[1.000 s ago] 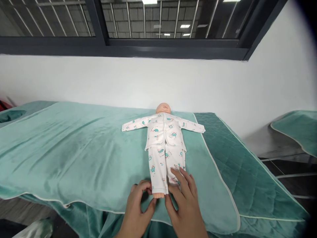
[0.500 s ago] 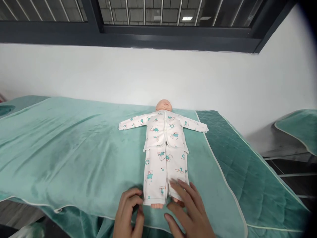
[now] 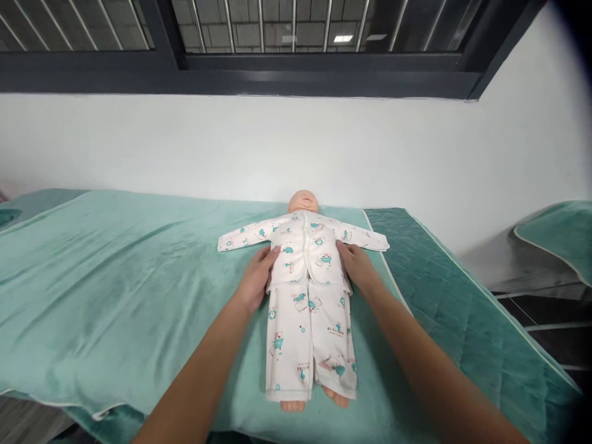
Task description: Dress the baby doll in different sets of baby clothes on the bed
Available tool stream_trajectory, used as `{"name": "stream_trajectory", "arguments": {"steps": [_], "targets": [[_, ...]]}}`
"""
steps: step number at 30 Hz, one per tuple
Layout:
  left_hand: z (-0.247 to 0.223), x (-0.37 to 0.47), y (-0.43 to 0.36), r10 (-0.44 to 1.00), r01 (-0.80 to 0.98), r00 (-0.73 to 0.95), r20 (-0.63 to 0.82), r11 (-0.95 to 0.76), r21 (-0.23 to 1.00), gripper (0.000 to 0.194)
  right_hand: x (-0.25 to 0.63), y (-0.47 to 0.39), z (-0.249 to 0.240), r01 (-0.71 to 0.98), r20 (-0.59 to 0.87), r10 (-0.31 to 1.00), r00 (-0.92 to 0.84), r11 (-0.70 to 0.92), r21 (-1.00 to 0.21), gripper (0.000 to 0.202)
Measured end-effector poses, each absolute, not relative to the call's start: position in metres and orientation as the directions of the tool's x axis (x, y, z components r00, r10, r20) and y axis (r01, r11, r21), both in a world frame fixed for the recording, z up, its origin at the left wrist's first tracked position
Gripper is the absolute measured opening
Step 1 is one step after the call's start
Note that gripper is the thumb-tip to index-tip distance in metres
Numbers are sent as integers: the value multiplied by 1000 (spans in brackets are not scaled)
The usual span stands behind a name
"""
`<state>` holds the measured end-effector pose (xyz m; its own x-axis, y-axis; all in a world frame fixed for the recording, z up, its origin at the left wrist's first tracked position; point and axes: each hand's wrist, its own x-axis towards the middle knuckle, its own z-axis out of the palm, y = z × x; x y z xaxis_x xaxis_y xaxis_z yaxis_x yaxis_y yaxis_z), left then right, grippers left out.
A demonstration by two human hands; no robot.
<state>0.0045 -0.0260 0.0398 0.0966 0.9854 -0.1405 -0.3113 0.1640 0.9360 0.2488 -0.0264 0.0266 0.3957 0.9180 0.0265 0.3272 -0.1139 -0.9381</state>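
A baby doll [image 3: 303,201] lies on its back, head toward the wall and bare feet toward me. It wears a white printed jacket [image 3: 307,268] and matching white trousers [image 3: 290,345], its sleeves stretched out to both sides. My left hand [image 3: 256,279] grips the left side of the doll's torso, thumb on top of the jacket. On the opposite side my right hand [image 3: 359,269] holds the torso the same way. The fingers under the doll's sides are hidden.
Under the doll is a light green blanket [image 3: 139,277], spread over a darker quilted cover [image 3: 453,320]. Behind stands a white wall [image 3: 208,148] beneath a dark window frame [image 3: 300,83] with metal bars. Another green cloth [image 3: 564,237] hangs at the right.
Both my hands have moved up from the trouser cuffs to the sides of the doll's torso and taken hold there. The right trouser leg now lies straighter, with that foot showing more.
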Motion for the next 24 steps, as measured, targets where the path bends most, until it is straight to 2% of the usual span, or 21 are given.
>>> {"name": "stream_trajectory", "arguments": {"steps": [3, 7, 13, 17, 24], "targets": [[39, 11, -19, 981, -287, 129, -141, 173, 942, 51, 237, -22, 29, 311, -27, 919, 394, -160, -937, 49], [44, 15, -6, 984, -323, 157, -78, 126, 938, 50, 233, -11, 29, 249, 8, 908, 419, -106, -963, 52], [41, 21, 26, 989, -292, 125, -80, 114, 950, 50, 239, 20, 25, 269, 55, 897, 438, -73, -961, 55], [30, 18, 22, 998, -211, 56, -33, 44, 977, 53, 243, 18, 15, 302, 97, 913, 395, -30, -953, 55], [31, 14, -4, 996, 43, -70, 48, -45, 998, 43, 248, 9, 8, 366, 139, 904, 405, -20, -930, 54]]}}
